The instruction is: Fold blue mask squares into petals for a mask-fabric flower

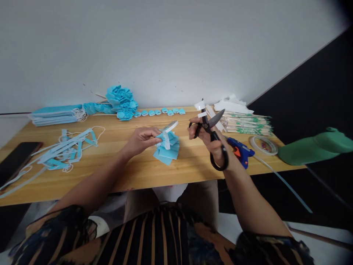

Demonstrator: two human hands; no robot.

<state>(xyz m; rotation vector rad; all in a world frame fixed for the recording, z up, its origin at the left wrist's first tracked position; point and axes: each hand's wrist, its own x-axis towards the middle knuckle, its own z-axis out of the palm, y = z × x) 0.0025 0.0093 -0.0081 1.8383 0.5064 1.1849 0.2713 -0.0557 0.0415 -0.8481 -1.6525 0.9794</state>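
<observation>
My left hand (145,141) is closed in a pinch at the edge of a small stack of blue mask fabric (167,152). A crumpled white strip (166,140) lies over the fabric. Beside my left fingertips is a white band (170,126), which looks like a tape roll seen nearly edge-on; whether my fingers touch it I cannot tell. My right hand (208,136) holds black-handled scissors (206,125) above the table, with the blades parted and pointing up and away. White pieces of tape (202,114) cling to one blade.
Along the back are stacked face masks (57,115), blue fabric flowers (121,101), several small blue pieces (157,112) and packaged sticks (246,123). Cut mask strips (68,149) and a phone (18,160) lie left. On the right are a blue glue gun (241,151), tape roll (264,145) and green bottle (314,147).
</observation>
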